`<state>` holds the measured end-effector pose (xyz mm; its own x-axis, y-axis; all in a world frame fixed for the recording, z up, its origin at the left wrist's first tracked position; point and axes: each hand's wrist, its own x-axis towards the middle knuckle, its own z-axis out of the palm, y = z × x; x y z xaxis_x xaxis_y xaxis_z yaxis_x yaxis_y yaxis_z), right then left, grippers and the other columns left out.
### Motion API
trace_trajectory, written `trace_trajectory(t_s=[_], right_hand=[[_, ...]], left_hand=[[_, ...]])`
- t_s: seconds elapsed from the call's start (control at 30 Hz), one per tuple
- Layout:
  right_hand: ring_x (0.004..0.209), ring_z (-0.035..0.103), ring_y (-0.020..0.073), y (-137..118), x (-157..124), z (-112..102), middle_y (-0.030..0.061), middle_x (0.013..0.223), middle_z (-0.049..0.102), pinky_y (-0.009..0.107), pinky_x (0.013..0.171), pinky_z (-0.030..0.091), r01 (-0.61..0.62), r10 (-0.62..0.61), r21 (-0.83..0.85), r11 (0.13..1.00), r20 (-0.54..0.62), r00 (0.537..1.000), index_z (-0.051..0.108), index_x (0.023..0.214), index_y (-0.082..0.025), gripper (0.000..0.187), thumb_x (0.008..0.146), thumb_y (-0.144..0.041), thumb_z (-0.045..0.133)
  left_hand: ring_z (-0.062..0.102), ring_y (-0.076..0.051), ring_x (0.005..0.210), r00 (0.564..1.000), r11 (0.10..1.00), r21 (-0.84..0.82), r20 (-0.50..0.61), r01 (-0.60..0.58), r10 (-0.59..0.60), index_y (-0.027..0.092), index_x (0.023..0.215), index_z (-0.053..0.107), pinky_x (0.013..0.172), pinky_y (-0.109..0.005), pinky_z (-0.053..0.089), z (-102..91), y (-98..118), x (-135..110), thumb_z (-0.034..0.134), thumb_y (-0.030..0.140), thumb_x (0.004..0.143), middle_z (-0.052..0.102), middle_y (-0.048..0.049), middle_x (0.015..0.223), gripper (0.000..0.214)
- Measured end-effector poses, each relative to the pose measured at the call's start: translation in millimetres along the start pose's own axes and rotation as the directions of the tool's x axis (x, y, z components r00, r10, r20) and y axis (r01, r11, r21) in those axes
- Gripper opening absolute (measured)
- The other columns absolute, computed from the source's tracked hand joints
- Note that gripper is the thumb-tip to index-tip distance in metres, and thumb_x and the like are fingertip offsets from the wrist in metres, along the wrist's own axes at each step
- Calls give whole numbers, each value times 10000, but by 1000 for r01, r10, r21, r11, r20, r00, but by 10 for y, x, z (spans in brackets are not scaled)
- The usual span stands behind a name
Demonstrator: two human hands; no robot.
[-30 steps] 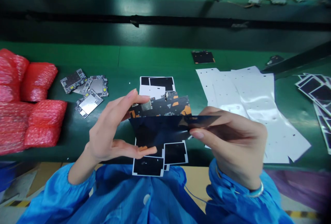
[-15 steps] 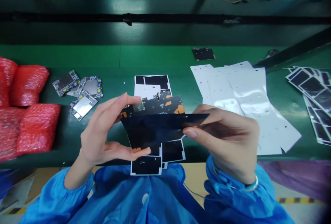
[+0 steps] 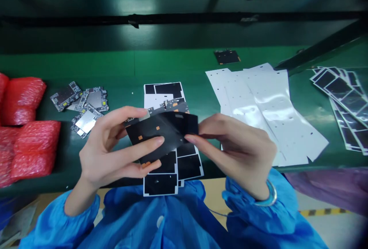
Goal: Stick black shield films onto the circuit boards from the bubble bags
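My left hand grips a circuit board by its edges, with a finger lying across its face. Over the board lies a black adhesive film, partly against it and curled up at the right. My right hand pinches the film's raised right end between thumb and forefinger. Small orange patches show through at the film's left part. Beneath both hands, sheets of black stickers on white backing lie on the bench, partly hidden by the board.
Several circuit boards lie at the left beside red bubble-wrapped packs. White backing sheets spread out at the right, with more sticker sheets beyond. One dark board lies at the back. A dark slanted bar crosses the right.
The film has come down onto the board's left part, and a left finger now presses on it. My right hand has moved left with the film's end. The view has shifted slightly.
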<state>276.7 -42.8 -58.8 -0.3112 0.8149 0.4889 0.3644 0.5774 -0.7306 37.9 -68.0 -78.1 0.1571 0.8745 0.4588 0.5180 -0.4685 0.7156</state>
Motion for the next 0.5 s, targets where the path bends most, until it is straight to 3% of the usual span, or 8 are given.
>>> trace_trajectory(t_s=[0.07, 0.2, 0.23, 0.3, 0.33, 0.4, 0.47, 0.5], right_hand=[[637, 666, 117, 68, -8, 4, 11, 782, 748, 245, 550, 493, 96, -90, -315, 944, 36, 995, 696, 874, -208, 102, 969, -199, 658], [437, 574, 105, 401, -70, 95, 14, 584, 676, 254, 401, 346, 31, -2, -681, 731, 43, 999, 722, 827, -172, 432, 1050, -449, 476], [499, 641, 138, 493, -102, 156, 42, 628, 707, 254, 428, 407, 11, 26, -688, 725, 44, 999, 734, 878, -158, 473, 1035, -514, 467], [969, 766, 285, 636, -194, 325, 170, 1064, 783, 355, 727, 618, 85, 17, -606, 791, 161, 987, 694, 1184, -106, 597, 933, -634, 573], [1243, 662, 368, 685, -251, 421, 231, 1327, 683, 460, 937, 606, 164, -3, -542, 824, 286, 958, 608, 1340, -79, 783, 841, -680, 665], [1473, 408, 449, 744, -371, 590, 278, 1563, 446, 599, 1147, 459, 250, -13, -439, 863, 476, 880, 447, 1495, -44, 1096, 682, -685, 803], [1525, 307, 433, 781, -466, 682, 264, 1613, 367, 624, 1208, 375, 241, -4, -371, 897, 538, 843, 368, 1544, -51, 1111, 704, -615, 826], [1530, 310, 400, 799, -494, 692, 243, 1611, 386, 608, 1222, 365, 212, 1, -346, 914, 525, 851, 352, 1556, -72, 1013, 780, -548, 797]], left_hand=[[744, -180, 980, 996, 998, -26, 74, 61, -59, 309, 1229, 664, 783, -269, 686, 3, 2, 29, 814, 349, 815, 682, -27, 1237, 442], [659, -236, 1219, 958, 982, 69, 241, -178, 157, 314, 1137, 723, 1000, -370, 618, 25, -244, 369, 757, 358, 871, 630, -45, 1321, 272], [621, -256, 1276, 954, 969, 129, 242, -210, 174, 305, 1111, 735, 1057, -413, 579, 56, -359, 514, 734, 374, 892, 598, -53, 1366, 230], [528, -316, 1384, 977, 958, 257, 202, -123, 71, 268, 1200, 703, 1137, -512, 490, 150, -620, 805, 687, 438, 921, 509, -95, 1478, 327], [461, -365, 1439, 980, 952, 304, 198, -38, -25, 252, 1306, 644, 1151, -559, 456, 201, -748, 923, 691, 489, 905, 432, -127, 1547, 468], [314, -453, 1514, 952, 920, 375, 225, 113, -208, 218, 1493, 466, 1153, -618, 416, 272, -942, 1034, 698, 565, 871, 221, -187, 1657, 749], [212, -476, 1547, 910, 882, 433, 264, 185, -320, 195, 1553, 364, 1172, -634, 375, 262, -997, 947, 673, 587, 879, 105, -211, 1682, 839], [226, -456, 1547, 899, 872, 449, 275, 194, -342, 186, 1537, 386, 1187, -626, 358, 227, -966, 838, 636, 582, 907, 148, -213, 1668, 785]])
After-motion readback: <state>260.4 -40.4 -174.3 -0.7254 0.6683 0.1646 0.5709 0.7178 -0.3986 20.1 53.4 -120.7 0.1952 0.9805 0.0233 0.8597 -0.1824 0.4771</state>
